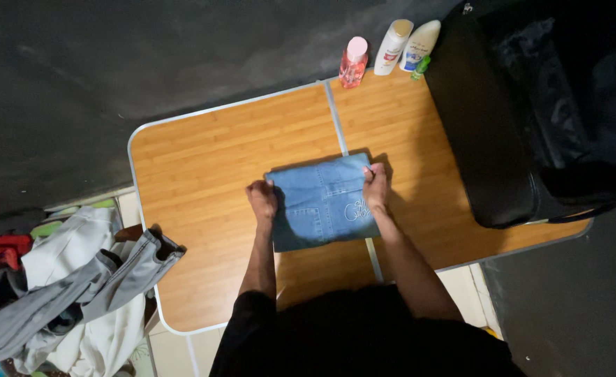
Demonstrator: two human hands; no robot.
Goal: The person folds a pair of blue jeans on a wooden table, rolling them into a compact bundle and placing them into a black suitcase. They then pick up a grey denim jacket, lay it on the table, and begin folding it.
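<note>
A folded light-blue denim garment point(322, 202) lies flat in the middle of a wooden folding table point(210, 160). My left hand point(262, 200) grips its left edge with fingers curled over the fabric. On the opposite edge, my right hand point(375, 186) holds the cloth beside a white embroidered mark. Both forearms reach out from my black top at the bottom of the view.
An open black suitcase point(531, 112) covers the table's right side. A pink bottle point(353, 61), two white bottles point(405, 45) and a small green one point(421, 67) stand at the far edge. A heap of grey and white clothes point(77, 293) lies at the left.
</note>
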